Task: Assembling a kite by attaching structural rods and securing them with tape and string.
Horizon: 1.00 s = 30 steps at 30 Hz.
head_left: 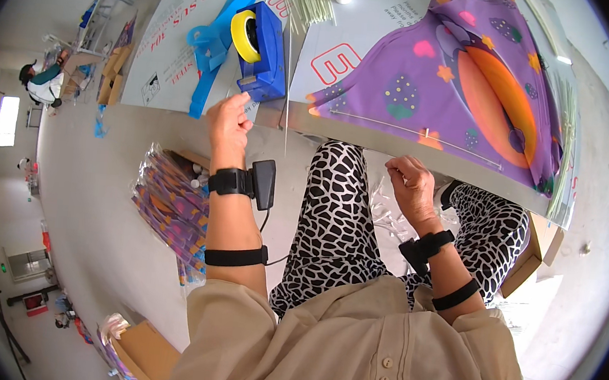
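Note:
My left hand [230,126] is raised at the table's front edge, its fingers closed and the fingertips at the cutting end of a blue tape dispenser [268,47]. What they pinch there, if anything, is too small to make out. A yellow roll of tape [245,36] sits in the dispenser. My right hand [413,187] hovers just off the table edge, thumb and fingers pressed together; anything in them is hidden. Beyond it lies a stack of purple printed fabric [373,87] with an orange oval patch. Along the fabric's near edge runs a thin white rod [412,137].
Blue ribbon strips [212,49] and a bundle of pale thin sticks [310,4] lie on the table [162,66]. More sticks [563,149] line the right edge. Bagged printed fabric [171,203] and an open carton [146,351] are at left. Another person [42,84] sits far left.

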Available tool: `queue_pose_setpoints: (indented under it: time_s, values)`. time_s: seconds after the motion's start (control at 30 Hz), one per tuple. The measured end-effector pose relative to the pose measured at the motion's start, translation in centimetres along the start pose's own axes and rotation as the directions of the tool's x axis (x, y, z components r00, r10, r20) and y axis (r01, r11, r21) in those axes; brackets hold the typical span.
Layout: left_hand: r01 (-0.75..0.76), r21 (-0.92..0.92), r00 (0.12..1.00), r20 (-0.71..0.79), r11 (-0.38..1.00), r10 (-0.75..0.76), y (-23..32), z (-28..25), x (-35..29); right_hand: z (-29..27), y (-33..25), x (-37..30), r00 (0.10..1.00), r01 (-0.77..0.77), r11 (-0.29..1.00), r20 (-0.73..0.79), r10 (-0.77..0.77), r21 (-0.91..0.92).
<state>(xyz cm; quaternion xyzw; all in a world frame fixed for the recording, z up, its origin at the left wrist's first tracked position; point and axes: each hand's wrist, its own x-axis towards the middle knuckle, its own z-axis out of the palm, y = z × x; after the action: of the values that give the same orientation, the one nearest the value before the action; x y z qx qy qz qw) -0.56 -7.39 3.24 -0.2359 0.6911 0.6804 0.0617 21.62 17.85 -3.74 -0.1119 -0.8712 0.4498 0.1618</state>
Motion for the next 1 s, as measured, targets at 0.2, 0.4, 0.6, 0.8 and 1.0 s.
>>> queue_pose_setpoints:
  time_s: [0.2, 0.4, 0.6, 0.8, 1.0]
  values:
    - [0.505, -0.243, 0.843, 0.347, 0.828, -0.412, -4.5, -0.9, 2.6, 0.3, -0.1, 0.1, 0.999, 0.044, 0.999, -0.006, -0.044, -0.031]
    - [-0.277, -0.111, 0.933, -0.268, 0.954, 0.240, -3.0, 0.9, 0.3, 0.0, 0.1, 0.0, 1.000, 0.025, 1.000, -0.005, -0.025, -0.018]
    - [-0.440, 0.145, 0.897, 0.033, 0.886, 0.440, 1.8, 1.8, 3.6, -0.1, 0.1, -0.2, 1.000, 0.031, 1.000, -0.001, -0.031, -0.004]
    - [-0.264, 0.317, 0.960, -0.003, 0.911, 0.280, 3.5, 1.6, 4.6, -0.1, 0.0, -0.3, 1.000, 0.028, 1.000, -0.015, -0.028, -0.001]
    - [-0.226, 0.130, 0.972, -0.043, 0.966, 0.233, 2.7, 0.6, 1.8, 0.0, 0.3, -0.3, 0.999, 0.033, 0.999, -0.023, -0.033, -0.016]
